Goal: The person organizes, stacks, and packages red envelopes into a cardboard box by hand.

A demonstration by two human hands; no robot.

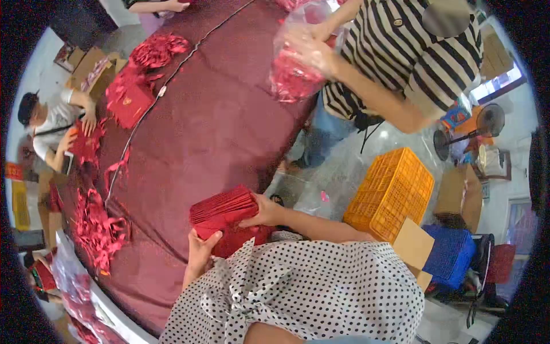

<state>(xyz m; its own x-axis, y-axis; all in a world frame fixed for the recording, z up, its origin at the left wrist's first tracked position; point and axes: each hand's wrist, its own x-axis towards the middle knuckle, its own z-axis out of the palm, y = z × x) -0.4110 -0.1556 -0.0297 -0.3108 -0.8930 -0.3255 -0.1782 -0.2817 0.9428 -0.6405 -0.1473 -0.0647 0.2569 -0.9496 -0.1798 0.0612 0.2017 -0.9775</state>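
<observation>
A thick stack of red envelopes point(223, 211) is held between my two hands at the near edge of the dark red cloth-covered table point(200, 132). My left hand point(201, 250) grips the stack's lower left side, thumb on its near face. My right hand point(264, 211) is closed around its right side. The upper edges of the stack fan out in many thin layers. More red pieces lie below the stack, partly hidden by it and by my hands.
A co-worker in stripes point(395, 57) handles a clear bag of red items point(295, 71) across the table. Another person point(57, 120) works at left beside red piles point(100, 229). A cable point(137, 123) crosses the cloth. An orange crate point(392, 192) and blue crate point(448, 255) stand right.
</observation>
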